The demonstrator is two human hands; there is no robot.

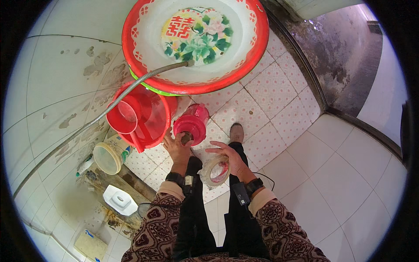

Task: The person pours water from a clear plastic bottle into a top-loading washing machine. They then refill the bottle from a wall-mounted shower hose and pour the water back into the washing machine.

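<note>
My left hand [178,152] is at the mouth of a pink plastic flask-like vessel [193,119] on the floor. Its fingertips are around a small round brown piece [187,138], which looks like a stopper. Close to my right leg, my right hand [233,160] is against the side of a clear plastic container [209,183] with a pale round rim. Two of its fingers stretch out above that rim, while the lower fingers are hidden. Something pinkish red shows inside the container.
A red-rimmed enamel basin [147,52] stands ahead, with a flexible metal hose [131,86] reaching into it. Left of the pink vessel are a red bucket [163,114], a red dipper [121,118] and a pale plastic tub [108,159]. A white slab [120,199] lies on a ledge.
</note>
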